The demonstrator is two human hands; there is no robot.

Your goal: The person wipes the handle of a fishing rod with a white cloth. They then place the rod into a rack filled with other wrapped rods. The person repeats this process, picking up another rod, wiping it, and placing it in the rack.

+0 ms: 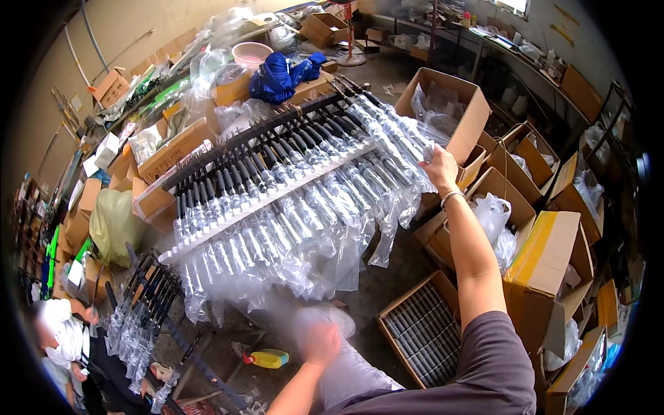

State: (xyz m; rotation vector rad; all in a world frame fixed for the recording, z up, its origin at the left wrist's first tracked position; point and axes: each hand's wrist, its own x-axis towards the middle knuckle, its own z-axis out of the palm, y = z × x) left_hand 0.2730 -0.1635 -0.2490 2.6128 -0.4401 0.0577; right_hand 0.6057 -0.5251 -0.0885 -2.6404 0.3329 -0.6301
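Observation:
Before me a row of black-handled rods (277, 149), which look like fishing rods, leans on a slanted rack. Clear plastic sleeves (277, 238) cover their lower parts and hang past a white notched bar (270, 197). At the row's right end, my right hand (440, 168) is closed on the end of a clear plastic sleeve (415, 142) around a rod lying higher than the others. My left hand (321, 340) is low in front of me, over my leg and apart from the rack. Motion blurs its fingers, so I cannot tell what it holds.
An open carton (446, 111) stands behind my right hand, with several more cartons (546, 252) along the right. A box of dark tubes (422, 328) lies by my right side. A yellow bottle (267, 358) is on the floor. Another person (66, 339) sits at lower left beside bundled rods (142, 311).

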